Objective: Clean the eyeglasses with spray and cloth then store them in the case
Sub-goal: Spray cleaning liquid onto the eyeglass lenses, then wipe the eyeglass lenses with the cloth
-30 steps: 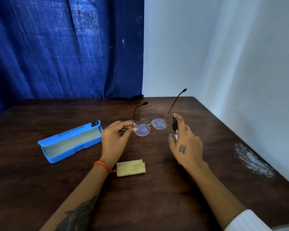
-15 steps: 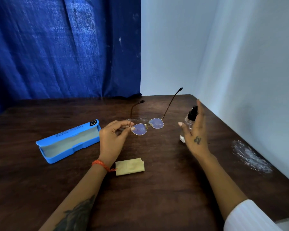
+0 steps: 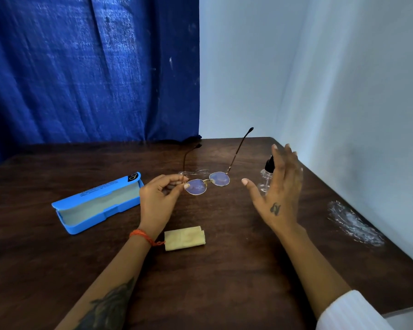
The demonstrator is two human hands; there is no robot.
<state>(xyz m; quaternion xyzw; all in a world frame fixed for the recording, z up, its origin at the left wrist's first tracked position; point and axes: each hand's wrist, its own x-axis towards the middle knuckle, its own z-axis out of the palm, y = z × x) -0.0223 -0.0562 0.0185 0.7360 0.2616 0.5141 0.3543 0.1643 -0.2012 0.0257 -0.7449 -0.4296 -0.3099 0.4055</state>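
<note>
My left hand (image 3: 160,198) pinches the left hinge of the round gold-rimmed eyeglasses (image 3: 208,183) and holds them above the table, both temples open and pointing away from me. A small clear spray bottle (image 3: 265,175) with a black cap stands on the table at the right. My right hand (image 3: 278,186) is in front of the bottle with its fingers spread and straight, holding nothing. The folded yellow cloth (image 3: 184,238) lies near my left wrist. At the left lies the blue case (image 3: 96,203), its lid open.
The dark wooden table (image 3: 224,282) has a crumpled clear plastic wrap (image 3: 353,222) near its right edge and a smaller clear wrap (image 3: 196,173) behind the glasses. A blue curtain (image 3: 81,67) hangs behind; a white wall (image 3: 355,115) runs along the right.
My right hand carried the spray bottle from beside the glasses to the right, set it on the table and let go, its fingers now spread. My left hand kept holding the glasses.
</note>
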